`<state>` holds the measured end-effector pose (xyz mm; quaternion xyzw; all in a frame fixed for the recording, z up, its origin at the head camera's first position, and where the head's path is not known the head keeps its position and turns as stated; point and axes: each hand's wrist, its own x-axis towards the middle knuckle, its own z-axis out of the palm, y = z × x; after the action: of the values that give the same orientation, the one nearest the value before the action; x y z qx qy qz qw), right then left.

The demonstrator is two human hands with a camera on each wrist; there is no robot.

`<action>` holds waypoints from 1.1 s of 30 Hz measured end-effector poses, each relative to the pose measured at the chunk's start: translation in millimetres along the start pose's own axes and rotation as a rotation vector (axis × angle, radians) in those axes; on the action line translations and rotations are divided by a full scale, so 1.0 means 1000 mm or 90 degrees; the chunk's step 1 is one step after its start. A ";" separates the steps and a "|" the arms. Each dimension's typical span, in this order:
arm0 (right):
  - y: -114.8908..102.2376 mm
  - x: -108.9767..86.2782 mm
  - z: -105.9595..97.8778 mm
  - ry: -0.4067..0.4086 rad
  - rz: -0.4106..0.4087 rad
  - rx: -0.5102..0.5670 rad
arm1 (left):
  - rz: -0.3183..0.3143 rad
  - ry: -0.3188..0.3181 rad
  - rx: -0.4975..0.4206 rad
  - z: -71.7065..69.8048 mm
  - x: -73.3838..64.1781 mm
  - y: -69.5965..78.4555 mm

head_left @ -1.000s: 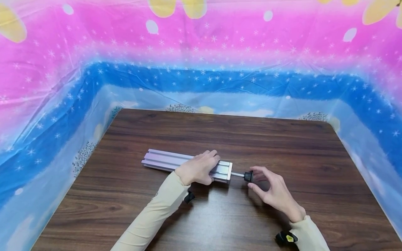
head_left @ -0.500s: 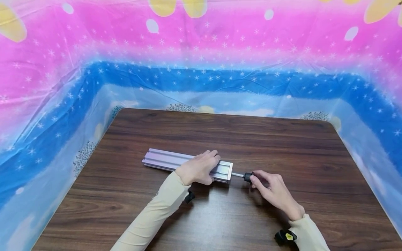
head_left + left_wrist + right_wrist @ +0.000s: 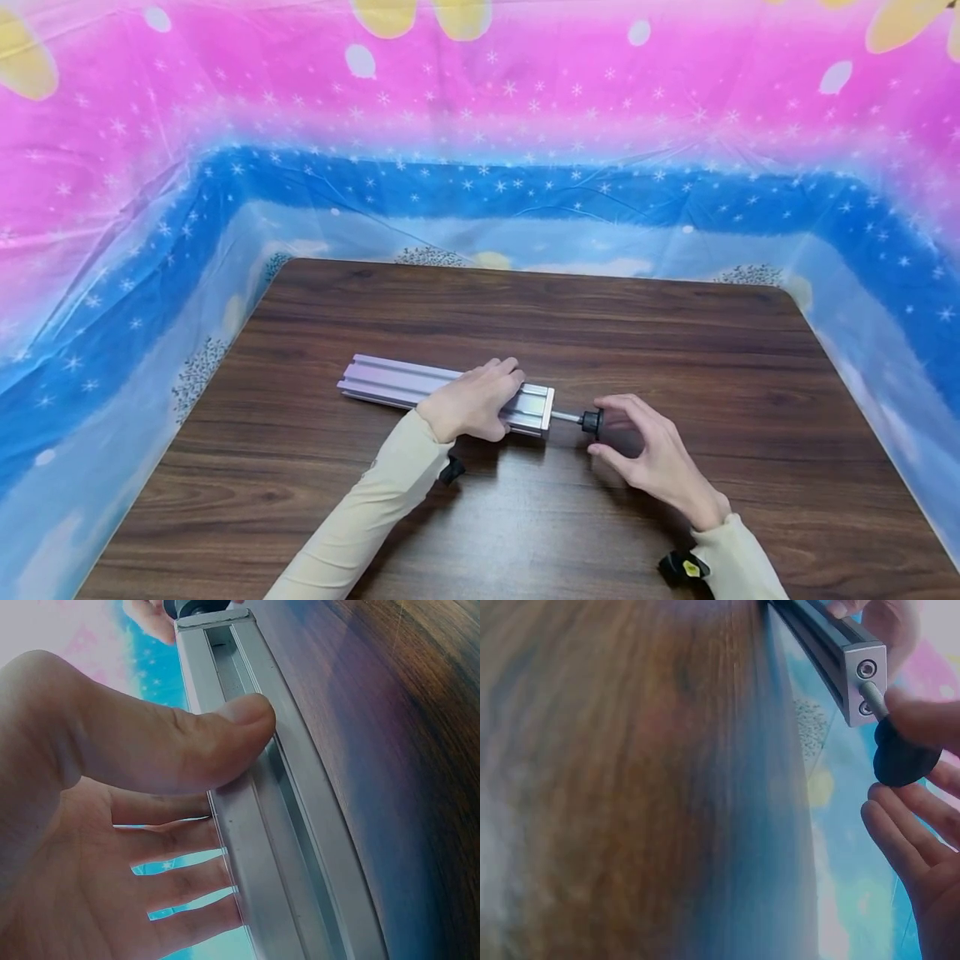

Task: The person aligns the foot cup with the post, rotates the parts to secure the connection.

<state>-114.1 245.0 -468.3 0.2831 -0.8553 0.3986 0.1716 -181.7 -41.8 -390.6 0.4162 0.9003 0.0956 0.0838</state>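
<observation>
A silver aluminium profile (image 3: 397,383) with long grooves lies on the table. My left hand (image 3: 472,406) grips it near its right end, the thumb (image 3: 240,735) on the near side and the fingers over the top. An end plate (image 3: 853,697) with two socket screws caps that end. From it a thin metal rod (image 3: 567,416) sticks out, tipped by a black knob (image 3: 591,422). My right hand (image 3: 660,458) is around the knob with thumb and fingers spread apart; in the right wrist view the thumb partly covers the knob (image 3: 901,761).
The dark wood-grain table (image 3: 525,317) reaches back to a pink and blue patterned cloth (image 3: 480,192) that hangs around it on the back and sides. A black strap piece with a yellow mark (image 3: 684,568) sits at the right wrist.
Half a second ago my right thumb and fingers pinched the knob; now they have spread apart, as they were a second ago. The left hand and profile have kept their place.
</observation>
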 end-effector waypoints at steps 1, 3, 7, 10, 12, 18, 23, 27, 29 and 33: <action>0.000 0.001 0.000 0.002 -0.005 0.009 | 0.000 -0.001 0.000 0.000 0.000 0.000; -0.001 0.002 0.000 0.005 -0.007 0.011 | -0.002 -0.001 0.000 0.000 0.000 0.000; -0.002 0.003 -0.002 0.003 0.005 -0.014 | -0.005 -0.002 -0.001 -0.001 0.000 0.000; -0.003 0.004 -0.003 -0.001 0.014 -0.037 | -0.008 -0.003 -0.001 -0.002 0.000 0.000; -0.003 0.005 -0.003 -0.005 0.027 -0.039 | -0.008 -0.004 -0.001 -0.002 0.000 0.001; -0.004 0.006 -0.001 -0.019 0.094 -0.032 | -0.009 -0.006 -0.006 -0.002 0.000 0.001; -0.005 0.006 0.000 -0.037 0.155 -0.021 | -0.012 -0.009 -0.009 -0.001 -0.001 0.000; -0.006 0.007 0.000 -0.048 0.169 -0.023 | -0.018 -0.016 -0.010 -0.001 0.000 0.000; -0.006 0.008 -0.001 -0.047 0.166 -0.033 | -0.019 -0.014 -0.013 -0.002 0.000 0.000; -0.006 0.007 -0.003 -0.022 0.108 -0.048 | -0.013 -0.006 -0.015 -0.004 0.000 0.000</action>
<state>-115.5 241.3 -459.0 0.2097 -0.8936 0.3740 0.1327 -182.2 -42.3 -386.5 0.4066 0.9029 0.1035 0.0938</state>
